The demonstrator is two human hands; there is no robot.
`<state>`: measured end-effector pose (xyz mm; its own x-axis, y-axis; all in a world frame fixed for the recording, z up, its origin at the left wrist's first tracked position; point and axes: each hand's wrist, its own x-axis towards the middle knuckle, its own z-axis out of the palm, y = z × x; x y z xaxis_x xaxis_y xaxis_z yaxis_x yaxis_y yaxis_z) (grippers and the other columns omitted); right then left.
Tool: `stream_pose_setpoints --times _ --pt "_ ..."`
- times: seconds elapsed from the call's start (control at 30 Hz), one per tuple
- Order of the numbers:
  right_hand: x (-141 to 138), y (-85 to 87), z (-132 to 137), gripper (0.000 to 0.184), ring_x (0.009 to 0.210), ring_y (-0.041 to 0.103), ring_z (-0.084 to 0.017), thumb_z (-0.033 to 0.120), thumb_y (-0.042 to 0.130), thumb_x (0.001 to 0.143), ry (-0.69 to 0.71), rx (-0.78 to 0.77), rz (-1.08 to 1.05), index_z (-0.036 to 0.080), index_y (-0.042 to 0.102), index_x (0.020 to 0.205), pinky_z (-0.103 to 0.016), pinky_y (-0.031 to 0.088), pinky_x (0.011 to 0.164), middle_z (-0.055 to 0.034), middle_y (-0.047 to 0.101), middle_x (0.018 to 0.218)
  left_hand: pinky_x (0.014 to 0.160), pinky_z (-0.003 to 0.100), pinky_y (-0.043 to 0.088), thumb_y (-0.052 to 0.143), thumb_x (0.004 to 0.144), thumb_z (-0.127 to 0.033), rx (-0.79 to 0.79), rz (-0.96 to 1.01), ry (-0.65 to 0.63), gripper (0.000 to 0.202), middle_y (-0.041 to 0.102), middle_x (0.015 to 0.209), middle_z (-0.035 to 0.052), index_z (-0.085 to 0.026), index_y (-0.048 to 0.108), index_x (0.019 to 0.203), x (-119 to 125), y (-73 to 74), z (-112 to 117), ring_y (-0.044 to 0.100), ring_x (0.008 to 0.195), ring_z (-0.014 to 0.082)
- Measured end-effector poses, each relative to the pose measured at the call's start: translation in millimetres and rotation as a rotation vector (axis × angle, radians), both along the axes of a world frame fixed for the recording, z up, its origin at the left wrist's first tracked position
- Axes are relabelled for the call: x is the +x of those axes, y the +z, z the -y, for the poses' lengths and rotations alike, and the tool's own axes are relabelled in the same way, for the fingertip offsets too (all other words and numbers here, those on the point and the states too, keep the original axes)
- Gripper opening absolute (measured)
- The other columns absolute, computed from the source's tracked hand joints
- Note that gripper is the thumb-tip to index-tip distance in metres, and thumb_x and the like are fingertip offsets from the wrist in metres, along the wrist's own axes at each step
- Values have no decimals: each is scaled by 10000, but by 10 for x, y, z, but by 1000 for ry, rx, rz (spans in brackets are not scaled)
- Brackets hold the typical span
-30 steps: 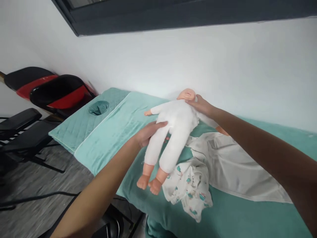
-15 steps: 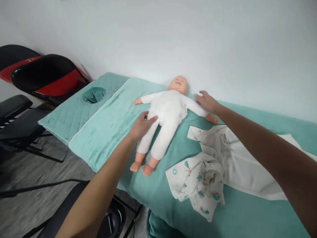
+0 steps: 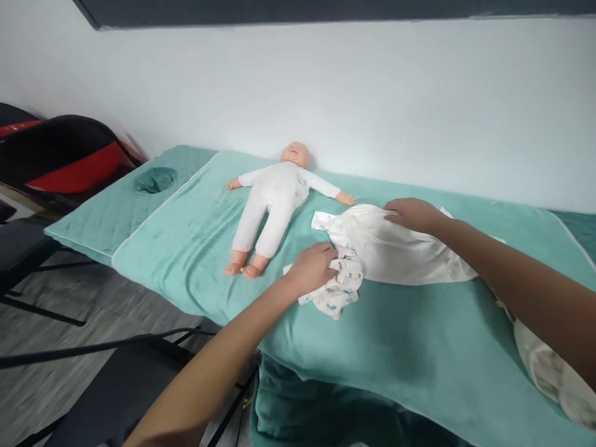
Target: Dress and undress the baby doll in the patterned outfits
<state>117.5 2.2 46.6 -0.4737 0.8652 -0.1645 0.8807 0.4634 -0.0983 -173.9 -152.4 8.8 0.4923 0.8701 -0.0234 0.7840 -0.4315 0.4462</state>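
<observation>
A white baby garment [image 3: 395, 257] lies crumpled on the green bed cover, its bunched left part printed with small teal figures. My left hand [image 3: 316, 267] rests on that printed part, fingers curled into the cloth. On the garment's far side my right hand [image 3: 414, 214] has its fingers closed on the plain white fabric; some fingertips are hidden. A baby doll [image 3: 274, 189] with a white cloth body lies on its back to the left, arms spread, touched by neither hand.
The green covered bed [image 3: 186, 230] runs along a white wall and has a face hole [image 3: 155, 180] at its left end. Black and red folding chairs [image 3: 69, 155] stand at the left. Another patterned cloth [image 3: 549, 366] lies near the right edge, partly behind my right forearm.
Both hands have left the doll's sides and moved right onto the garment, taking hold of it. The view has turned to the right, and the doll lies as before.
</observation>
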Motion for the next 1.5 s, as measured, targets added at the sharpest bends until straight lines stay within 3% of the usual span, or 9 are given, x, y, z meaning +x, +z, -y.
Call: stream_pose_setpoints --times 0.2,0.3,0.47,0.67,0.83,1.0,1.1,1.23,1.5 --pt "-315 499 1362 343 742 589 -148 342 395 1015 342 287 -132 259 719 1089 -275 327 613 -34 686 1025 1198 515 335 587 860 -139 540 30 -2 246 396 1597 114 -211 643 1088 278 319 438 331 1496 311" --pt "-322 713 1926 344 657 536 -127 358 399 1025 361 343 -106 252 722 1076 -270 269 571 -28 678 964 1092 450 427 495 936 -152 678 -55 -65 195 645 1270 97 -219 625 1066 365 385 642 594 1197 240" --pt "-71 924 2382 275 838 634 -201 354 473 987 138 241 -111 233 677 1125 -280 360 648 -47 718 1023 744 329 489 521 880 -125 791 -20 135 170 660 997 87 -200 585 1017 447 502 860 644 887 229" --pt "93 779 2591 341 1042 651 -291 333 536 913 -144 86 -342 216 633 1218 -377 485 847 -90 701 1190 793 334 512 575 757 -77 678 427 465 577 653 1155 72 -211 468 1308 670 804 979 651 976 234" --pt "-165 400 2696 473 1167 633 -308 363 622 841 -242 -186 -937 190 618 1281 -444 499 1008 -97 689 1275 944 367 509 589 794 -90 560 763 386 430 624 1141 69 -199 547 1208 943 829 1177 609 1038 207" --pt "-397 179 2753 425 1095 673 -278 407 669 826 -196 -503 -1518 229 667 1212 -436 551 973 -61 741 1160 896 330 530 694 877 -274 252 810 28 248 603 1096 61 -215 657 1115 879 790 1455 623 1003 175" --pt "-447 135 2735 451 1159 665 -288 444 705 821 -169 -629 -1680 255 671 1229 -463 546 1013 -67 733 1215 1108 410 453 785 825 -383 289 842 111 447 560 1328 92 -242 630 1219 716 705 1464 536 1299 240" --pt "-474 31 2678 437 1244 638 -275 520 768 786 -219 -727 -1774 304 704 1160 -433 510 1083 -33 717 1280 1208 469 372 930 613 -384 110 850 278 1064 394 1564 136 -255 365 1506 639 491 1347 411 1453 310" --pt "-357 -169 2433 491 1309 595 -272 450 777 825 4 -731 -1388 290 670 1277 -445 474 1121 -45 647 1402 995 359 526 815 663 -221 107 1031 530 547 700 1168 48 -194 643 1182 361 27 1353 659 1069 217"
